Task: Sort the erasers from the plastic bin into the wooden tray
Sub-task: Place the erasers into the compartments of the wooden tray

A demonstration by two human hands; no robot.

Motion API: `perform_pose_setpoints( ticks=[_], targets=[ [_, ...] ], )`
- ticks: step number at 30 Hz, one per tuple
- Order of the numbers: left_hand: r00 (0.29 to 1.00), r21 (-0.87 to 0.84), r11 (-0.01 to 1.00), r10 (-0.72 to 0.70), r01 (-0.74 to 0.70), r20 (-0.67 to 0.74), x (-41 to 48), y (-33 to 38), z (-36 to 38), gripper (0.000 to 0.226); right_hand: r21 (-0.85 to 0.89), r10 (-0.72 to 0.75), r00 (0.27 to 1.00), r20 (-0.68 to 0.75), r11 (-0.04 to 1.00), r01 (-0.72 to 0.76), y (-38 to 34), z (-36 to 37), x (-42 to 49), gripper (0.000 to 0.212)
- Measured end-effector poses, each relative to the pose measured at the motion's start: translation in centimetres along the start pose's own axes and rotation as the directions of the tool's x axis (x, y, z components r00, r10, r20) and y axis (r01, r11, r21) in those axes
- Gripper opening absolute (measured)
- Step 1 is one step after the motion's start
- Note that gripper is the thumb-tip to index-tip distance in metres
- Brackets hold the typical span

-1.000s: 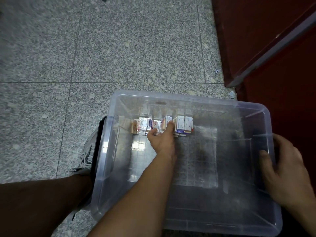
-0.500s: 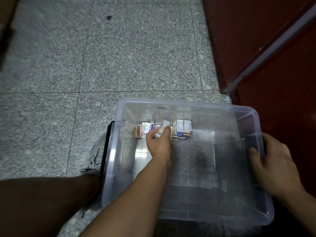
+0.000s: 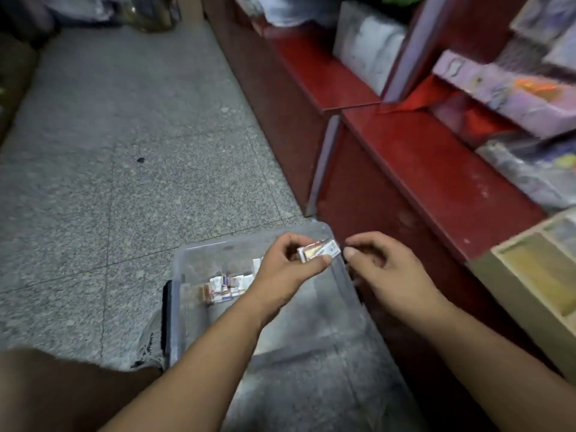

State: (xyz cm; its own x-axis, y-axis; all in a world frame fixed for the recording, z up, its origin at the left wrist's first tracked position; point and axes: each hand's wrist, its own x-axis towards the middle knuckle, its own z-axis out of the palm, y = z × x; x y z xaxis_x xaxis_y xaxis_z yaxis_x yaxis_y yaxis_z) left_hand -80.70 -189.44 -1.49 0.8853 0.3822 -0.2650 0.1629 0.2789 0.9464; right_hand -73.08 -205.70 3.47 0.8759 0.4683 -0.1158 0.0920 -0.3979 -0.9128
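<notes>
A clear plastic bin (image 3: 193, 254) stands on the floor in front of me. Several small boxed erasers (image 3: 227, 286) lie against its far wall. My left hand (image 3: 286, 269) is lifted above the bin and pinches a few boxed erasers (image 3: 319, 250) between thumb and fingers. My right hand (image 3: 383, 269) hovers just to the right of them with its fingers curled, thumb tip close to the erasers, holding nothing. The wooden tray (image 3: 498, 272) with its light dividers shows at the right edge, on the red shelf unit.
A dark red shelf unit (image 3: 420, 169) runs along the right, stacked with wrapped goods (image 3: 514, 88). Grey speckled floor tiles (image 3: 124, 151) stretch left and ahead. My shoe (image 3: 149, 347) and bare leg (image 3: 62, 391) sit left of the bin.
My left hand rose out of the bin with a few erasers. My right hand let go of the bin's right rim and came up beside them. The view swung up toward the shelves.
</notes>
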Motion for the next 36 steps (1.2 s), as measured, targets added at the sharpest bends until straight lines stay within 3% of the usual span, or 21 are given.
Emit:
perform_pose_setpoints(
  ticks=[5, 12, 14, 17, 23, 28, 30, 32, 36],
  targets=[
    [0.946, 0.108, 0.987, 0.081, -0.12, 0.315, -5.3, 5.6, 7.2, 0.035, 0.271, 0.027, 0.987, -0.16, 0.962, 0.017, -2.8, -6.8, -7.6, 0.012],
    [0.861, 0.175, 0.96, 0.104, -0.217, 0.498, -10.9, 8.0, 16.6, 0.047, 0.498, 0.167, 0.912, -0.375, 0.866, 0.046, -2.6, -14.2, -16.0, 0.009],
    [0.84, 0.197, 0.951, 0.1, -0.238, 0.533, -11.7, 8.1, 18.5, 0.052, 0.538, 0.216, 0.888, -0.407, 0.842, 0.041, -2.2, -15.8, -17.7, 0.014],
    [0.823, 0.219, 0.946, 0.077, -0.238, 0.563, -12.3, 8.1, 20.9, 0.049, 0.612, 0.275, 0.856, -0.439, 0.788, 0.061, -1.6, -17.7, -19.5, 0.037],
    [0.79, 0.212, 0.958, 0.023, -0.192, 0.612, -11.6, 7.8, 25.1, 0.033, 0.644, 0.332, 0.804, -0.494, 0.761, 0.082, 0.1, -20.8, -20.5, 0.025],
    [0.817, 0.181, 0.973, 0.013, -0.143, 0.576, -9.0, 8.0, 28.4, 0.02, 0.684, 0.368, 0.775, -0.515, 0.721, 0.112, 0.4, -23.7, -19.1, 0.026],
    [0.839, 0.176, 0.972, 0.036, -0.155, 0.543, -7.4, 8.4, 29.2, 0.02, 0.669, 0.37, 0.738, -0.565, 0.729, 0.146, 0.4, -25.2, -18.4, 0.021],
    [0.874, 0.154, 0.975, 0.067, -0.159, 0.481, -5.7, 8.8, 29.8, 0.019, 0.57, 0.352, 0.696, -0.626, 0.816, 0.1, 0.5, -26.8, -17.0, 0.022],
    [0.919, 0.052, 0.993, 0.08, -0.108, 0.386, -2.9, 9.1, 30.0, 0.017, 0.169, 0.211, 0.676, -0.706, 0.977, -0.129, 1.3, -29.1, -12.3, 0.01]
  ],
)
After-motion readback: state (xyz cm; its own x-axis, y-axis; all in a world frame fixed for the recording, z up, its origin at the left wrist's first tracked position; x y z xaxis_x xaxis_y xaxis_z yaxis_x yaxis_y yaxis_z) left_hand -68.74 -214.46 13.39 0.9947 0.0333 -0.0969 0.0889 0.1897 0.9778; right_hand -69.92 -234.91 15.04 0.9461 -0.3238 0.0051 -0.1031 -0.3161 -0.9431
